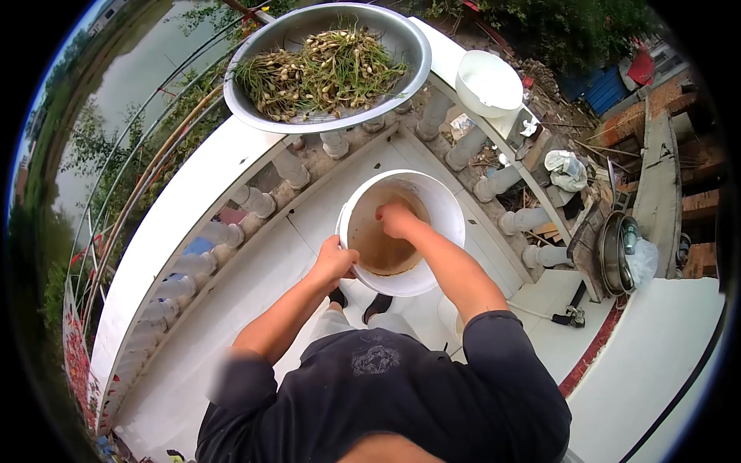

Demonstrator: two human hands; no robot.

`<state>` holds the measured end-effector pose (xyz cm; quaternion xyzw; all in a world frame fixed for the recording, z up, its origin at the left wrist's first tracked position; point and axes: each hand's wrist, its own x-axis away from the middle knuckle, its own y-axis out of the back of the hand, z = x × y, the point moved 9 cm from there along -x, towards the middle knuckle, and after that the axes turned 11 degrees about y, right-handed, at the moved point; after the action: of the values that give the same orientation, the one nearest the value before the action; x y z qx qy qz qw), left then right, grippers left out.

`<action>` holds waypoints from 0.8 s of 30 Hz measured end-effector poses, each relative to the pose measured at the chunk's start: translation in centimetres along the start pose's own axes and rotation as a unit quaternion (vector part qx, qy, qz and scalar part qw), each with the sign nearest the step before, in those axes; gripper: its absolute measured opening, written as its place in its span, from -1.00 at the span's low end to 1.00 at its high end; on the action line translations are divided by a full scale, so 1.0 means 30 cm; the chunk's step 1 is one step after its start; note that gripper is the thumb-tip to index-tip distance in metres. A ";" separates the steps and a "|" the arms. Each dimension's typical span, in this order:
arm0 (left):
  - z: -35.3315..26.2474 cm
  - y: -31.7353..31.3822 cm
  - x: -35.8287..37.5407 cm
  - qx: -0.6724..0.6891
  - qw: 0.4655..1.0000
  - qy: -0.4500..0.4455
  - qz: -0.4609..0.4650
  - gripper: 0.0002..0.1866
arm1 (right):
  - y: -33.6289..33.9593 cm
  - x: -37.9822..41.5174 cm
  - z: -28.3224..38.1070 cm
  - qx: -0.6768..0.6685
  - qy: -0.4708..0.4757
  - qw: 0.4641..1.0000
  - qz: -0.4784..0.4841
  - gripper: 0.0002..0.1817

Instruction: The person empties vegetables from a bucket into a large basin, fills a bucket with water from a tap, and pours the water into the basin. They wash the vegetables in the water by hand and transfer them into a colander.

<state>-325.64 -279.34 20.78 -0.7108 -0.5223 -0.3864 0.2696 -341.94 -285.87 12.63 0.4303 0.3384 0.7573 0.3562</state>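
A white bucket (445, 212) holds murky brown water (386, 253) in front of my body, above the tiled floor. My left hand (336, 261) is closed around the left side of its rim. Inside the bucket, my right hand (397, 221) is at the water with its fingers curled; whatever they hold, if anything, is hidden. Beyond the bucket, a wide metal basin (399, 52) rests on the white railing, with a heap of small green-stemmed bulbs (332, 71) in it.
The curved white railing (166, 239) with balusters runs along the left and far side. A white bowl (489, 83) sits on its right part. At the right are metal pans (614, 255), a plastic bag (642, 262) and a hose with a tap fitting (570, 317).
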 end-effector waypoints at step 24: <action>0.029 1.131 0.454 0.211 0.973 -0.077 -0.055 -0.48 | 0.386 0.050 1.363 0.043 0.492 0.859 -0.133 -0.70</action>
<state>-291.01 -281.87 32.30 -0.6353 -0.6498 -0.2258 0.3509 -308.89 -282.20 39.11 -0.0330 0.5559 0.8004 0.2217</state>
